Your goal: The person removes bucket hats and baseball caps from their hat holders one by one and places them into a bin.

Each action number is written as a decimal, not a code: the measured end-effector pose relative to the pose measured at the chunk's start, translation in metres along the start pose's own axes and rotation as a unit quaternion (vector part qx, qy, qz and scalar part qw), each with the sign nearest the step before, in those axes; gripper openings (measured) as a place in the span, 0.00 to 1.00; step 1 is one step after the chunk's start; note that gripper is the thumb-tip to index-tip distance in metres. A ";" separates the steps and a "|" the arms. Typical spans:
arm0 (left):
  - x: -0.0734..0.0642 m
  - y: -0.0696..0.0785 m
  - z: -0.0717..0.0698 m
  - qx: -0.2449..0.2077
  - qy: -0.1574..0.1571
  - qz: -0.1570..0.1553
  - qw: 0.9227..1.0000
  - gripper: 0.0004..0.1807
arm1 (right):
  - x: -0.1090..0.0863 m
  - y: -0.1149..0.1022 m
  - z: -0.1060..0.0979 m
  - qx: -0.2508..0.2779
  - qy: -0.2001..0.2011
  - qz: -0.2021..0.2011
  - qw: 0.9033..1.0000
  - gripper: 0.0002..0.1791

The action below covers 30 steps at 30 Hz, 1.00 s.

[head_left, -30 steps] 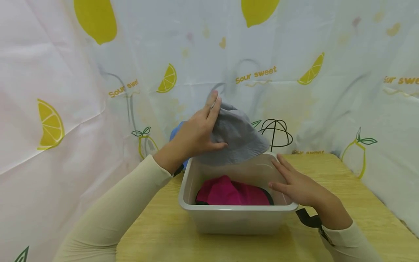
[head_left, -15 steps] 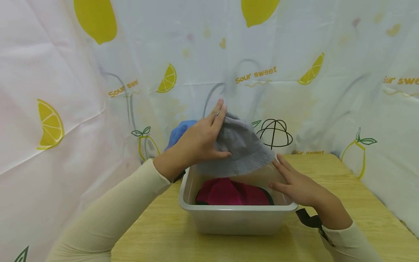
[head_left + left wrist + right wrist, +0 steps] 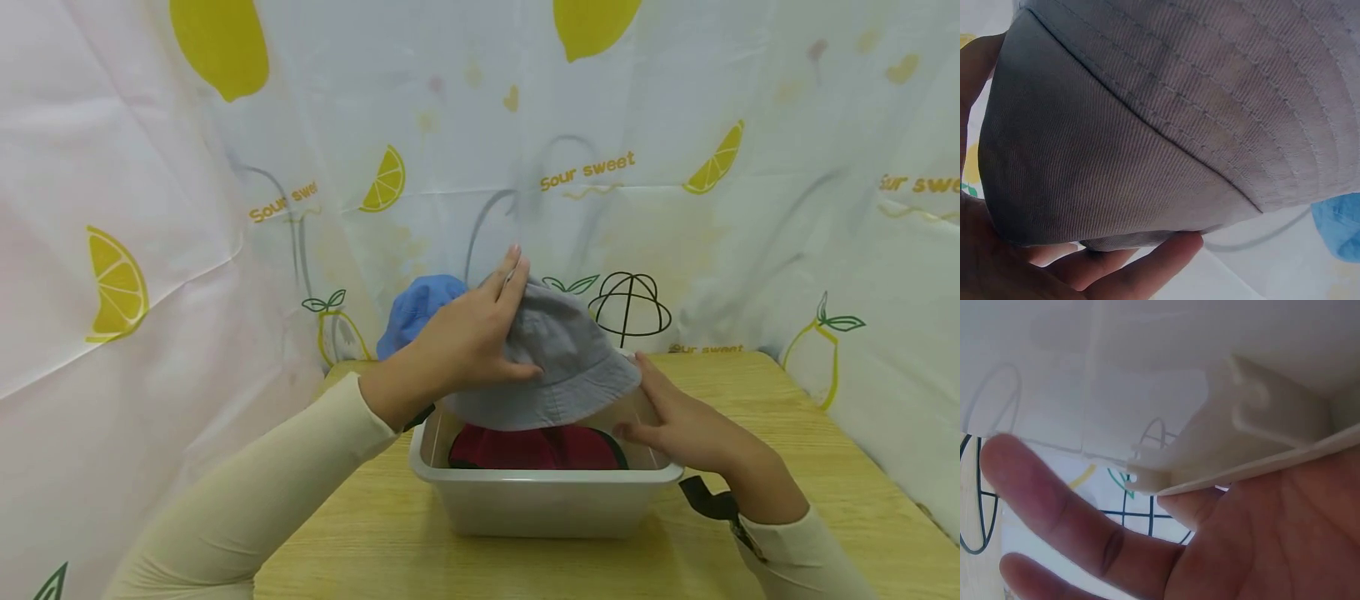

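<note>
The left hand (image 3: 468,333) pinches the grey hat (image 3: 562,350) near its crown, thumb lying on the near side of the cloth and fingers reaching up toward the top. The hat hangs tilted over the bin (image 3: 547,508), brim down and sloping (its stitched rows run clear in the left wrist view). The two hands are apart. The right hand (image 3: 693,429) rests at the bin's right rim, fingers straight and spread, thumb over the inner side; whether its fingertips touch the hat's brim I cannot tell.

Inside the bin, below the hat, lies a dark red cap (image 3: 536,450) with black edging. Behind the left forearm shows a blue hat (image 3: 422,308) (partly hidden), and beyond the bin to the right stands a black wire rack (image 3: 628,295). The bin sits on a wooden table (image 3: 360,533), before a lemon-printed backdrop (image 3: 480,100).
</note>
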State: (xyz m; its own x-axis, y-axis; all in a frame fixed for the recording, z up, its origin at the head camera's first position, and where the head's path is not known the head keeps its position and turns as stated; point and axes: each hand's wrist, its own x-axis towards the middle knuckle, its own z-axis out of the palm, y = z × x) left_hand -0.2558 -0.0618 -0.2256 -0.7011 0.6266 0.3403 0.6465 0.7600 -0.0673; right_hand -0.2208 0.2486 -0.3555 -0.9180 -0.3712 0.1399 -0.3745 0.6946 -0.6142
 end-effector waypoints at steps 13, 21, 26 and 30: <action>-0.003 0.013 0.007 0.012 -0.036 -0.024 0.999 0.74 | -0.002 -0.001 -0.002 0.000 -0.008 0.019 1.000 0.70; -0.006 0.023 0.006 0.027 -0.043 -0.021 0.998 0.74 | 0.000 0.001 -0.001 0.002 -0.004 0.009 1.000 0.70; -0.008 0.028 0.005 0.033 -0.045 -0.016 0.998 0.73 | 0.001 0.003 0.000 0.001 -0.001 0.002 1.000 0.71; -0.008 0.029 0.007 0.032 -0.052 -0.021 0.998 0.74 | 0.000 0.003 0.000 -0.002 -0.002 0.000 1.000 0.71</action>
State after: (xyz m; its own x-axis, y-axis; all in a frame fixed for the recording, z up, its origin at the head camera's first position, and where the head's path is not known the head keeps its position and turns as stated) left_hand -0.2333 -0.0438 -0.2368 -0.7567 0.6060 0.2454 0.5977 0.7933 -0.1161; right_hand -0.2223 0.2503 -0.3569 -0.9173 -0.3739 0.1370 -0.3752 0.6964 -0.6117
